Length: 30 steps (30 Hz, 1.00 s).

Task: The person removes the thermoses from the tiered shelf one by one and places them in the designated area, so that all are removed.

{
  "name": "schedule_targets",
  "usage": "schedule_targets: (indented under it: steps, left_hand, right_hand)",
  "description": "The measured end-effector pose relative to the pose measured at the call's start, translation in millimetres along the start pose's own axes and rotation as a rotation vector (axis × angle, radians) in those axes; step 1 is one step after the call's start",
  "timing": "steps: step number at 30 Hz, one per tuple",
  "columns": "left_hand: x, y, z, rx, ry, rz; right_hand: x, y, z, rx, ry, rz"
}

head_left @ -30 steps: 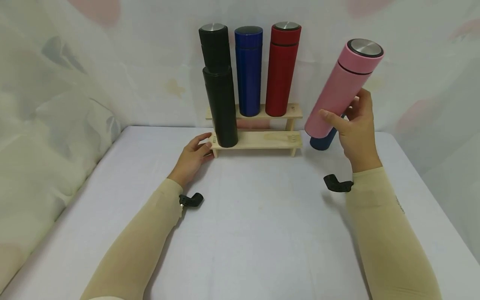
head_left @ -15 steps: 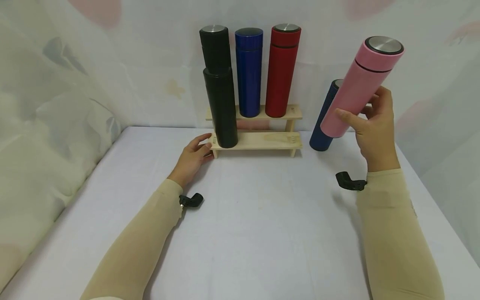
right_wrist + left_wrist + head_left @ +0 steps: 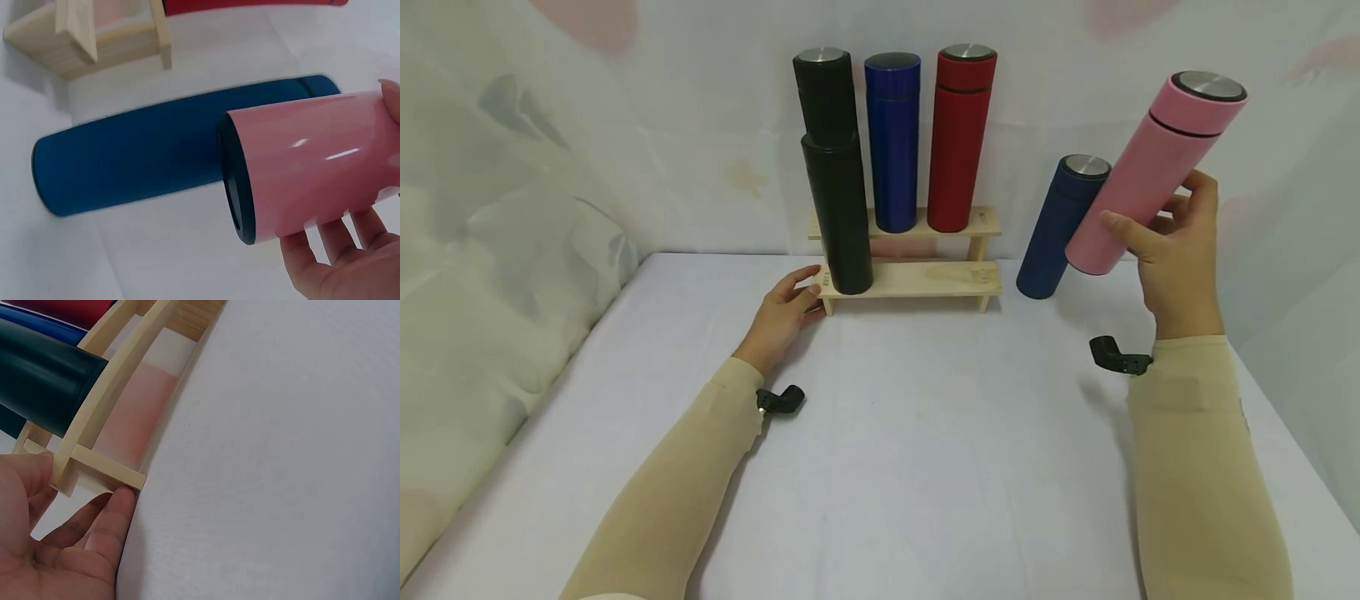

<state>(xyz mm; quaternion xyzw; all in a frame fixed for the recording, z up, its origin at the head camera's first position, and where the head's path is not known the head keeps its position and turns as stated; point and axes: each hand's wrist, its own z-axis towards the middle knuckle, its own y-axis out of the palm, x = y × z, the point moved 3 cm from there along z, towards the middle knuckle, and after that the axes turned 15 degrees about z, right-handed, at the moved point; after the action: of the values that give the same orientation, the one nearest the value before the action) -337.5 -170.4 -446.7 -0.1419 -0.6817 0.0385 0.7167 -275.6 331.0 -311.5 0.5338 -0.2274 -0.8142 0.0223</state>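
Note:
My right hand point(image 3: 1183, 250) grips a pink thermos point(image 3: 1153, 179) with a steel-topped lid, held tilted in the air at the right. Below its base in the right wrist view lies the dark blue thermos point(image 3: 137, 153), which in the head view stands on the table just left of it. My left hand point(image 3: 778, 321) holds the left end of a two-tier wooden rack point(image 3: 925, 280), thumb and fingers about its corner and leg point(image 3: 109, 467). A dark green thermos point(image 3: 841, 217) stands on the lower tier at the left, close to that hand.
On the rack's upper tier stand another dark thermos point(image 3: 823, 92), a bright blue thermos point(image 3: 892, 142) and a red thermos point(image 3: 958, 142). The rack sits at the back of a white-covered table point(image 3: 925, 433), before a pale cloth backdrop point(image 3: 700, 125).
My right hand has carried the pink thermos to the right, tilting it further, and the dark blue thermos behind it has come into view. The left hand stays at the rack.

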Motion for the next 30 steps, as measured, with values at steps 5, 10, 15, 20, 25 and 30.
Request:
schedule_targets:
  steps: [5,10,15,20,25,30]
  left_hand:
    - [0.0,-0.1,0.5,-0.002,-0.005,-0.010]
    - [-0.5,-1.0,1.6,-0.003,-0.006,-0.026]
    - [-0.6,-0.9,1.9,-0.008,-0.011,-0.033]
    - [-0.1,-0.9,1.6,-0.010,-0.010,-0.030]
    - [0.3,-0.7,1.6,-0.007,-0.007,-0.025]
    - [0.0,-1.1,1.2,-0.003,-0.007,-0.022]
  right_hand:
    - [2.5,-10.1,2.5,0.062,0.013,-0.063]
    - [5.5,-16.9,4.7,0.096,0.040,-0.110]
    - [14.8,-24.7,7.8,0.123,0.053,-0.165]
    - [26.9,-30.8,11.5,0.135,0.044,-0.226]
    - [37.5,-36.9,14.7,0.146,0.052,-0.335]
    - [49.2,-40.4,17.0,0.134,0.081,-0.408]
